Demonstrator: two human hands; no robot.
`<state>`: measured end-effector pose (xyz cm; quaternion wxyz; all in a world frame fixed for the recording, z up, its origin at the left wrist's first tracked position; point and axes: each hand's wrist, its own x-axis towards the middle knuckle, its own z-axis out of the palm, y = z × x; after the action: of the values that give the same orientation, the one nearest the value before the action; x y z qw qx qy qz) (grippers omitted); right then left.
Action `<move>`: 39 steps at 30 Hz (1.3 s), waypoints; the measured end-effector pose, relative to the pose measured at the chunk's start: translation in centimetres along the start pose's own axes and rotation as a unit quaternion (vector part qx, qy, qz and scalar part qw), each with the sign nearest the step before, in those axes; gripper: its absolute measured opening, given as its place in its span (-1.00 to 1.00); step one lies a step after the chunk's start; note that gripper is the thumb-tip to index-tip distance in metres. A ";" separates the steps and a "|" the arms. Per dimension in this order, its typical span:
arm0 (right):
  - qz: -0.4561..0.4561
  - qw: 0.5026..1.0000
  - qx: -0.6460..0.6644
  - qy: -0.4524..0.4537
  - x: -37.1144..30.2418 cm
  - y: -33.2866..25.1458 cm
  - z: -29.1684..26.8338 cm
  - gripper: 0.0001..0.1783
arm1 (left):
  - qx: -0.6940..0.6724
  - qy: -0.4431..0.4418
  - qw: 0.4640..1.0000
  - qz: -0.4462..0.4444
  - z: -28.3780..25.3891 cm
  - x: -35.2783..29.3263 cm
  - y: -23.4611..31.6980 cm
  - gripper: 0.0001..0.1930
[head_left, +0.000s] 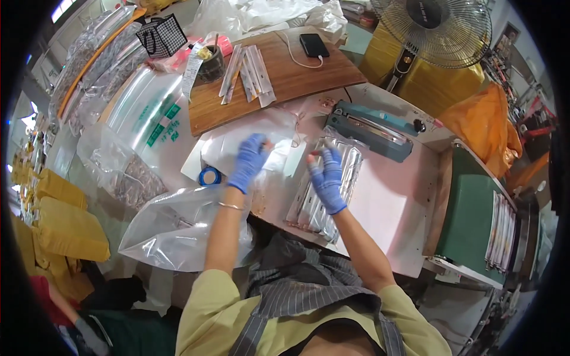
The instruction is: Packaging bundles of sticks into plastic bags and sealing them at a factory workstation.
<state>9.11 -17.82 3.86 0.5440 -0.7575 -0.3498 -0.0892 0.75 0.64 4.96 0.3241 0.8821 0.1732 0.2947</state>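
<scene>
My left hand (248, 161), in a blue striped glove with bare fingertips, is over a stack of white plastic bags (228, 145). Its fingers are smeared, so whether they grip a bag is unclear. My right hand (328, 180), gloved alike, hovers over or rests on a clear-wrapped bundle of long silvery packs (312, 204). The thumb and fingers there are apart, with nothing visible between them. Beyond the bundle lies a long grey-green bar-shaped device (371, 132), possibly a bag sealer. Beside the bags sits a blue tape roll (209, 176).
A raised brown board (285, 89) bears several slim packs (256, 74), a cabled phone (313, 45) and a dark cup (211, 66). A fan (430, 26) stands at far right. A large clear bag (184, 228) hangs at the near left edge. Another person's gloved hand (92, 338) shows lower left.
</scene>
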 end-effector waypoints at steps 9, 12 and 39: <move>0.069 0.996 0.041 -0.032 -2.3 0.4 2.0 -0.70 | -0.052 -0.053 0.992 -0.107 1.5 -1.1 -2.0 -0.74; 0.077 0.988 0.127 -0.041 -0.4 -1.1 3.8 -0.73 | -0.097 -0.055 0.993 -0.047 2.9 -1.9 0.7 -0.73; -0.029 0.997 -0.070 0.010 7.8 10.5 -1.7 -0.15 | 0.087 -0.130 0.988 0.006 -0.6 -4.2 3.6 -0.49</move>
<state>21.84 -17.71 0.58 0.4907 -0.7821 -0.3588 -0.1368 -2.47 -3.77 6.08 0.2639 0.9389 0.1490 0.1632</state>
